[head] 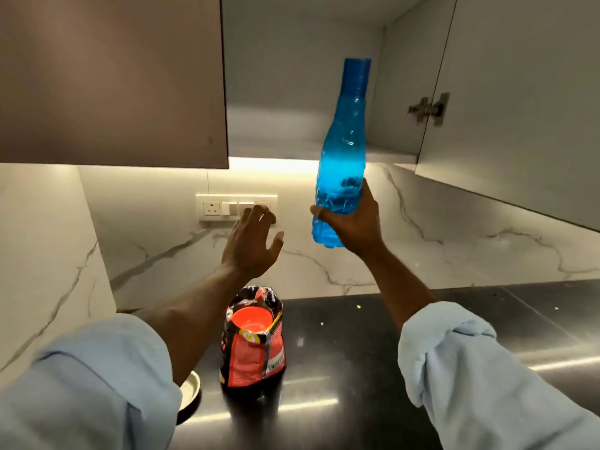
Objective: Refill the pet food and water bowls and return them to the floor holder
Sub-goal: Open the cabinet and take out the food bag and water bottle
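- One blue bottle (344, 141) is held upright in the air, before the open cupboard (292, 92) and above the surface (373, 352); it is judged to be meant for the water bowl.
- It is clasped round its lower body by the right grip (352, 222), so the capped neck is kept uppermost.
- The left grip (251, 241) is raised beside it, spread and holding nothing.
- One opened food bag (256, 352) is stood on the surface, one orange cup (251, 321) set in its mouth.
- One pale bowl (190, 389) is half hidden under the left arm; no second is seen.
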